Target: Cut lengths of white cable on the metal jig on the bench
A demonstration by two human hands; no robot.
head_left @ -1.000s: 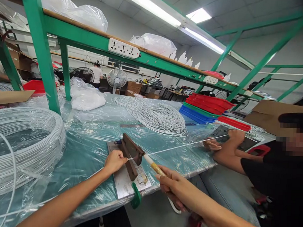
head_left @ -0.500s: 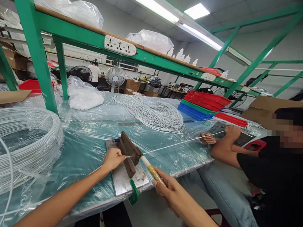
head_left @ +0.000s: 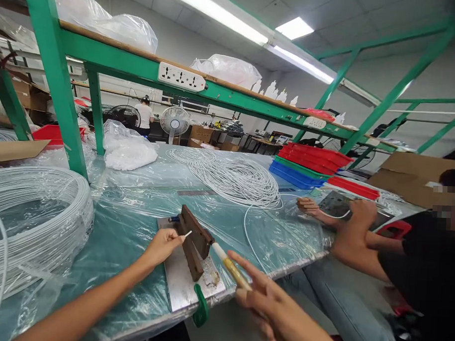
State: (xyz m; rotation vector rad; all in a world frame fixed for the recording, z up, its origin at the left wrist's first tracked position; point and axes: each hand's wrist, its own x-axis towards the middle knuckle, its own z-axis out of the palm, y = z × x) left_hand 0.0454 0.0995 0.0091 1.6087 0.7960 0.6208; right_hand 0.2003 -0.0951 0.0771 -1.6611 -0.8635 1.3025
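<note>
My left hand (head_left: 164, 245) is closed in a pinch on a white cable (head_left: 188, 234), whose short end sticks out past the fingertips over the cutting jig. This jig (head_left: 195, 229) has two brown metal bars on a silver base plate (head_left: 175, 283). My right hand (head_left: 263, 301) is wrapped loosely round the jig's lever handle (head_left: 229, 265), white at the tip and gold-coloured further down, with the index finger stretched along it. A separate loose white cable (head_left: 248, 231) curves over the plastic-covered table to the right of the jig.
A green clamp (head_left: 201, 306) grips the table's front edge. Large cable coils lie at left (head_left: 38, 233) and behind the jig (head_left: 238, 181). Stacked red, green and blue trays (head_left: 310, 163) stand at right. Beside them sits a co-worker, whose hands (head_left: 362, 212) handle cable. A green shelf (head_left: 230, 96) spans above.
The white cable stretched taut from the jig to the co-worker has come away and lies slack. The co-worker's hands have shifted right. My left hand has drawn slightly back from the jig's bars.
</note>
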